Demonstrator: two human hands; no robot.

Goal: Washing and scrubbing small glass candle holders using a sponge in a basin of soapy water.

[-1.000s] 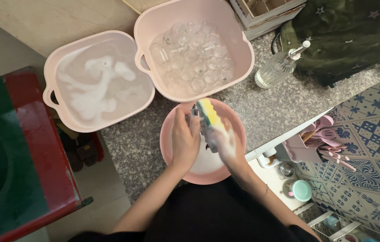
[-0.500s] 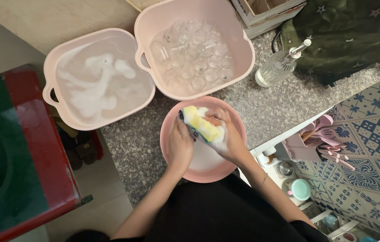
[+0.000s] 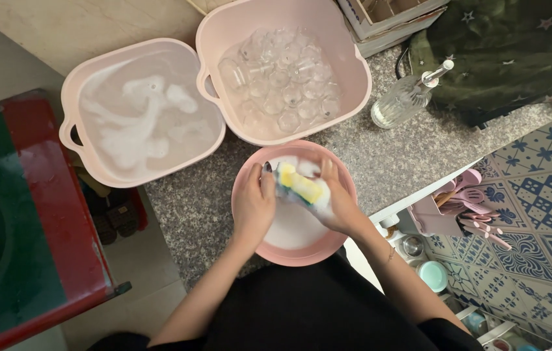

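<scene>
Gripping soapy yellow sponge [image 3: 300, 188] in right hand [image 3: 337, 205], left hand [image 3: 254, 207] closed beside it; soft, slippery, best pinched mid-body.

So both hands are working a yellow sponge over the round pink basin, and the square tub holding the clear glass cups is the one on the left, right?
Not quite. In the head view the glass cups sit in the right-hand square tub; the left tub holds only sudsy water. The rest stands: left hand and right hand work the yellow sponge over the round pink basin.
</scene>
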